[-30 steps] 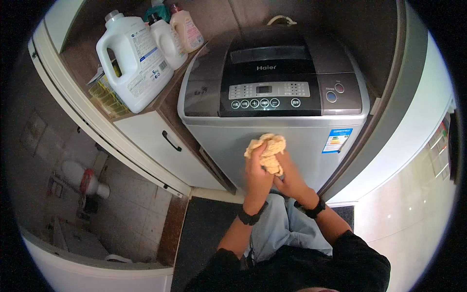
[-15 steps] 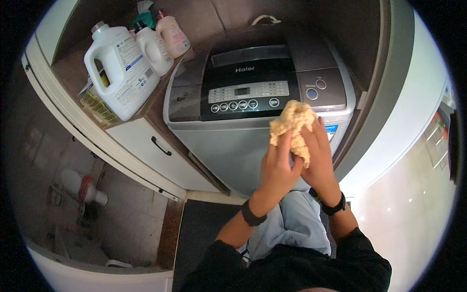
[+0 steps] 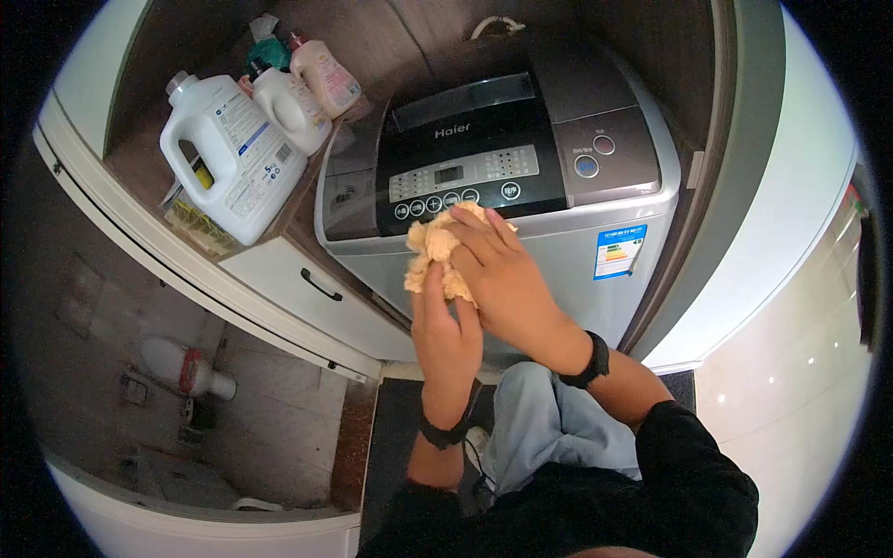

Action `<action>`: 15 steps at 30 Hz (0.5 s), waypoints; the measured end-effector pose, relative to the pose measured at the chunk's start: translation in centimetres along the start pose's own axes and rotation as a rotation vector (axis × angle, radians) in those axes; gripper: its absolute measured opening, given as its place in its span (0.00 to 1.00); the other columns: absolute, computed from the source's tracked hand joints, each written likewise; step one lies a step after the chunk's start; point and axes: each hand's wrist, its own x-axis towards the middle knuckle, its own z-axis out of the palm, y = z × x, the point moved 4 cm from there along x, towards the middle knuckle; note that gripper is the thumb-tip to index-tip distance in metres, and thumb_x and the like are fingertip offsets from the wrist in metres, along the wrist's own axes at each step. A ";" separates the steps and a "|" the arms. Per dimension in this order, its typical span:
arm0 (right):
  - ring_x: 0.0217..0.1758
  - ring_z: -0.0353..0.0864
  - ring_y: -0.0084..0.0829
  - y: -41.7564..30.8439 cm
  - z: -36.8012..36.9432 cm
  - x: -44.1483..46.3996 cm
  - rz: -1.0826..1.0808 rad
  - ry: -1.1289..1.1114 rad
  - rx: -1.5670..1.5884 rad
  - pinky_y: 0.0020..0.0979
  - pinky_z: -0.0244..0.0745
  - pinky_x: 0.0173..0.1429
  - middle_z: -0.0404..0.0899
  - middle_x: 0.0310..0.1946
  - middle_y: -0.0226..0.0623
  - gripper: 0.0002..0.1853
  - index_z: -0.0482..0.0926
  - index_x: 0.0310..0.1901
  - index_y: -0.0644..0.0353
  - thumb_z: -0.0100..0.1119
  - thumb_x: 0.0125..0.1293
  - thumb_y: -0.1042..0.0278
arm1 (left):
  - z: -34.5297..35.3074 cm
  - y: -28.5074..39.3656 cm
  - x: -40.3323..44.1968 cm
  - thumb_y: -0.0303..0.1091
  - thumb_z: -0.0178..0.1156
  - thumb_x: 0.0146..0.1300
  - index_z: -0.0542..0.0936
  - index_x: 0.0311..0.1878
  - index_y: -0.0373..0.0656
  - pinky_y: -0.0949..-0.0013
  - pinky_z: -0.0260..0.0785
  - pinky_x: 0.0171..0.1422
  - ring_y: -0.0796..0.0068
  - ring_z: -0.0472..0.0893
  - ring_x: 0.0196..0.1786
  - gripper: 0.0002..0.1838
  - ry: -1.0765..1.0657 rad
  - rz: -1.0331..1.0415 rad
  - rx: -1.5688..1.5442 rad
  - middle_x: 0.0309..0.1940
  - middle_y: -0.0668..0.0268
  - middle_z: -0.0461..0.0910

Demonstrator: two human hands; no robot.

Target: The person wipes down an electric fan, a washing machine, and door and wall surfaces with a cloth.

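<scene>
A crumpled yellow cloth (image 3: pixel 437 249) is bunched between my two hands, in front of the upper front edge of a grey washing machine (image 3: pixel 521 279). My left hand (image 3: pixel 447 339) grips the cloth from below, fingers pointing up. Over its right side lies my right hand (image 3: pixel 507 284), with fingers bent onto the cloth. Part of the cloth is hidden under the fingers. Just beyond the hands is the black control panel (image 3: pixel 465 174) with its row of round buttons. A blue and white energy label (image 3: pixel 619 252) is on the machine's front, right of my hands.
On the shelf at the left stand a large white jug (image 3: pixel 244 153), a smaller white bottle (image 3: pixel 290 110) and a pink bottle (image 3: pixel 325 76). Below them is a white cabinet door (image 3: pixel 298 298) with a black handle. A toilet (image 3: pixel 186 367) shows at the lower left.
Both hands and the cloth have moved left from the machine's right side, after an earlier move up and right. The energy label, partly covered half a second ago, now shows.
</scene>
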 end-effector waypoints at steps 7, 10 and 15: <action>0.71 0.66 0.46 2.7 -5.2 -3.8 0.151 -0.043 -0.189 0.49 0.60 0.74 0.73 0.60 0.47 0.20 0.78 0.47 0.65 0.66 0.50 0.71 | 4.6 3.4 0.1 0.35 0.58 0.61 0.70 0.61 0.36 0.49 0.73 0.50 0.39 0.78 0.49 0.25 -0.233 0.130 -0.104 0.52 0.43 0.74; 0.69 0.69 0.48 3.9 -8.6 -5.1 0.226 0.055 -0.214 0.46 0.66 0.70 0.75 0.60 0.48 0.20 0.79 0.50 0.64 0.66 0.53 0.72 | 7.7 5.7 -0.3 0.36 0.60 0.59 0.71 0.59 0.37 0.49 0.74 0.47 0.40 0.79 0.46 0.26 -0.204 0.278 -0.187 0.50 0.43 0.74; 0.69 0.68 0.51 5.5 -10.7 -7.6 0.305 0.128 -0.332 0.43 0.69 0.67 0.74 0.61 0.47 0.17 0.78 0.46 0.65 0.62 0.54 0.75 | 10.8 8.2 -1.7 0.36 0.61 0.58 0.70 0.59 0.39 0.50 0.75 0.41 0.43 0.80 0.40 0.26 -0.225 0.320 -0.339 0.47 0.45 0.74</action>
